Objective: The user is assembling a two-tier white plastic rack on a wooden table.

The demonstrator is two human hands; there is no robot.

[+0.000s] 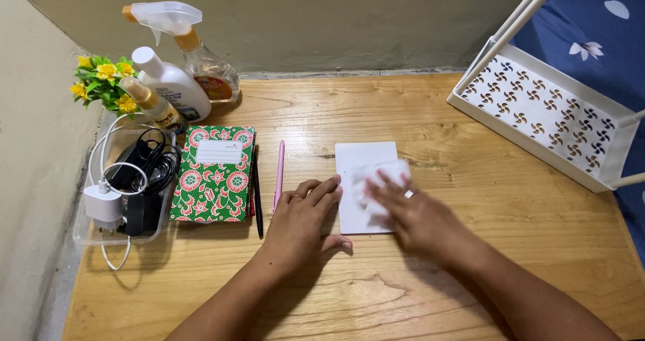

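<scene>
A white rectangular sheet or card point(359, 158) lies flat on the wooden table point(416, 112). My left hand point(304, 220) rests on the table with its fingertips pressing the card's left edge. My right hand point(410, 213), blurred and wearing a ring, lies on the card with a crumpled white tissue or cloth point(376, 176) under its fingers. A pink pen point(279, 174) lies just left of my left hand.
A green floral notebook point(215, 174) and a black pen point(257, 196) lie at the left. A clear tray of cables and a charger point(124, 186), bottles, a spray bottle point(195, 45) and yellow flowers point(104, 79) crowd the back left. A white patterned rack point(544, 112) stands at the right.
</scene>
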